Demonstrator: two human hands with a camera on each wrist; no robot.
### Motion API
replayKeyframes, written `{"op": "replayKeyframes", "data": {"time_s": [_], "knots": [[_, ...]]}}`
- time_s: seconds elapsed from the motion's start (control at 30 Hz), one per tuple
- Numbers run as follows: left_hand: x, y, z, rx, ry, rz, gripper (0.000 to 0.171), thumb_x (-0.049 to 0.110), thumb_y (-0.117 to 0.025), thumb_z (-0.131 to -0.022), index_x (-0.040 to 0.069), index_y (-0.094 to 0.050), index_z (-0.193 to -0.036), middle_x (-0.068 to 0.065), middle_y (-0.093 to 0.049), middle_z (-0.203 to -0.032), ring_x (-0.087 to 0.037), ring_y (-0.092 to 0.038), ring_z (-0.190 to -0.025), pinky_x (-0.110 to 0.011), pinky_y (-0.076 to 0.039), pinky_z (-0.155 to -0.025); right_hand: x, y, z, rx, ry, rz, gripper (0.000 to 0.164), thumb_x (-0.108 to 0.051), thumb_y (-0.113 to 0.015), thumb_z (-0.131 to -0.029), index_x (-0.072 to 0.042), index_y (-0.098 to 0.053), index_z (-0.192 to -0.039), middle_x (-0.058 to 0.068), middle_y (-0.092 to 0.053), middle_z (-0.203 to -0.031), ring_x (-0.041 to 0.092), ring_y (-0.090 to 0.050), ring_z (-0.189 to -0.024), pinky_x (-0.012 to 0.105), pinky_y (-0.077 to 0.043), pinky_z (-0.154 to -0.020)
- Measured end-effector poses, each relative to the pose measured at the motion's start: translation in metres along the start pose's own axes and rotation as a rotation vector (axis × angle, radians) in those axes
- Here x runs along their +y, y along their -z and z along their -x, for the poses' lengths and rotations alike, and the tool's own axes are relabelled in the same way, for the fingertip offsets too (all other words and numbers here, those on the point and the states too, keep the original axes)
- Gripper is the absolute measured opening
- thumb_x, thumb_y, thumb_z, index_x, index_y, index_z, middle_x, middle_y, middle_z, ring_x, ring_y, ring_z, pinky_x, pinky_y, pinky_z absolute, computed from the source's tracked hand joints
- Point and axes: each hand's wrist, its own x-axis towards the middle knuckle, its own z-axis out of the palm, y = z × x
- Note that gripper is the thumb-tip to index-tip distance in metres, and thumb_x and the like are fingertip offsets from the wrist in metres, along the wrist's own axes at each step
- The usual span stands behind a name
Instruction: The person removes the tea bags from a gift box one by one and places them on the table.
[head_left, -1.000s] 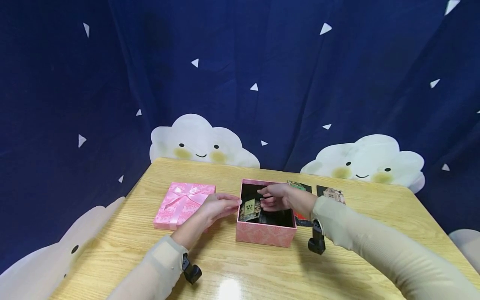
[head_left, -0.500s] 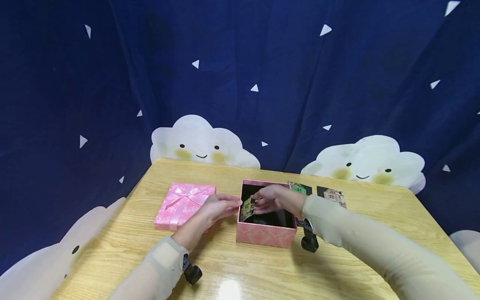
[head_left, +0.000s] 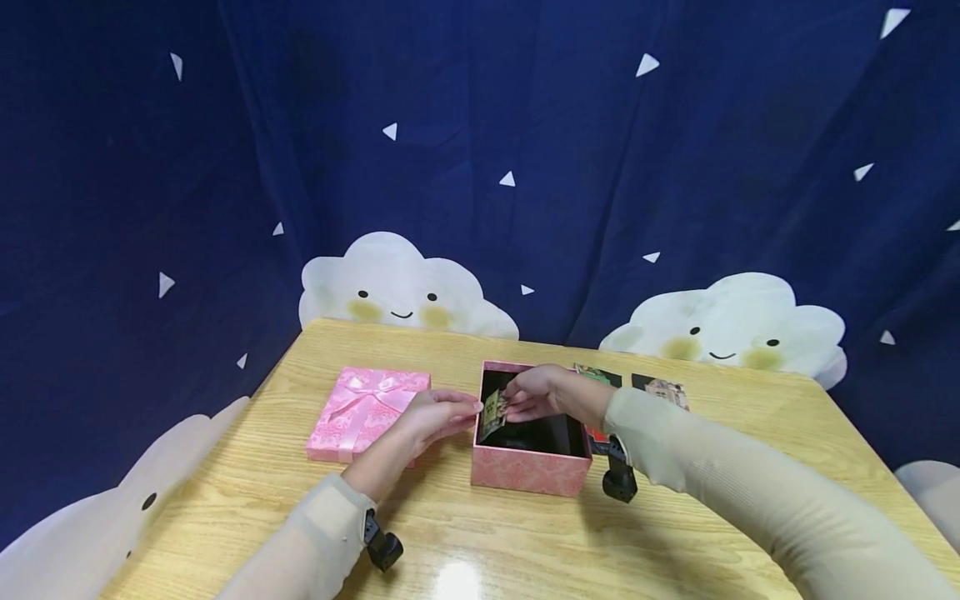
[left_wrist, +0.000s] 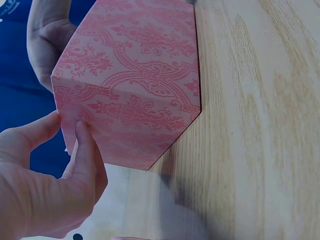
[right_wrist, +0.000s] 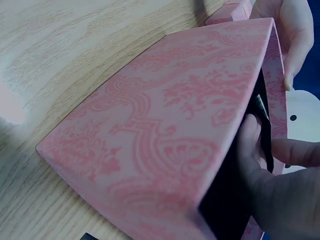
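A pink patterned gift box stands lidless on the table, its inside dark. My left hand grips its left wall near the rim; in the left wrist view the fingertips press the outer face and the thumb sits at the edge. My right hand reaches into the box and pinches a small printed card that leans tilted beside the left inner wall. Seen from the right wrist, the dark card lies between thumb and fingers. What else the box holds is too dark to tell.
The pink lid with a ribbon bow lies left of the box, partly behind the left hand. Right of the box lie a green-and-red printed card, partly hidden by the right arm, and a house-picture card. A dark blue curtain hangs behind the table.
My right hand has moved left inside the box and taken hold of the card, which now stands more tilted against the left wall. The left hand stays at the rim.
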Motion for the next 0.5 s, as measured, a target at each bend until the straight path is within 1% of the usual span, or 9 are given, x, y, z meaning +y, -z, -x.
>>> {"op": "replayKeyframes", "data": {"time_s": [0.07,0.1,0.23,0.3,0.43,0.5], "knots": [[0.0,0.0,0.0,0.003,0.001,0.0,0.024,0.002,-0.066,-0.087,-0.01,-0.064,-0.108,-0.007,-0.069,-0.092,-0.01,-0.066,-0.077,-0.034,-0.059,-0.092,0.0,0.002,0.002,0.014,0.009,0.005,0.006,-0.003,-0.048,-0.094,-0.002,-0.053,-0.09,0.003,-0.06,-0.065,0.011,-0.059,-0.059,0.028,-0.062,-0.081],[-0.001,0.0,0.0,0.004,0.003,-0.001,0.023,0.002,-0.066,-0.087,-0.009,-0.064,-0.108,-0.007,-0.069,-0.092,-0.009,-0.066,-0.077,-0.035,-0.059,-0.093,0.0,0.003,0.003,0.016,0.016,0.004,0.006,-0.003,-0.048,-0.094,-0.002,-0.052,-0.089,0.003,-0.06,-0.064,0.011,-0.059,-0.058,0.027,-0.063,-0.078],[0.0,0.0,0.0,0.006,0.007,0.007,0.023,0.001,-0.066,-0.087,-0.009,-0.064,-0.107,-0.007,-0.069,-0.092,-0.009,-0.066,-0.076,-0.038,-0.056,-0.097,0.001,0.008,0.006,0.034,0.042,-0.011,0.004,-0.001,-0.05,-0.092,-0.001,-0.051,-0.088,0.004,-0.059,-0.065,0.01,-0.059,-0.056,0.022,-0.062,-0.062],[0.0,0.0,0.001,0.004,0.007,0.012,0.023,0.001,-0.066,-0.086,-0.01,-0.063,-0.107,-0.007,-0.069,-0.092,-0.009,-0.066,-0.076,-0.04,-0.055,-0.099,0.002,0.012,0.008,0.039,0.058,-0.014,0.004,-0.001,-0.05,-0.092,-0.001,-0.051,-0.088,0.004,-0.058,-0.067,0.01,-0.059,-0.056,0.02,-0.06,-0.057],[0.0,0.0,0.001,0.003,0.004,0.011,0.025,0.0,-0.066,-0.087,-0.011,-0.062,-0.109,-0.007,-0.069,-0.092,-0.009,-0.066,-0.075,-0.041,-0.054,-0.099,0.004,0.017,0.011,0.057,0.092,-0.009,0.004,0.001,-0.05,-0.09,0.002,-0.054,-0.091,0.004,-0.057,-0.07,0.008,-0.059,-0.056,0.019,-0.06,-0.057],[0.0,0.0,0.001,0.005,0.007,0.01,0.025,0.0,-0.066,-0.087,-0.011,-0.062,-0.109,-0.007,-0.068,-0.091,-0.009,-0.066,-0.076,-0.04,-0.055,-0.099,0.005,0.02,0.013,0.068,0.111,-0.006,0.01,0.002,-0.05,-0.089,0.004,-0.056,-0.098,0.005,-0.058,-0.072,0.007,-0.06,-0.056,0.02,-0.061,-0.057]]}}
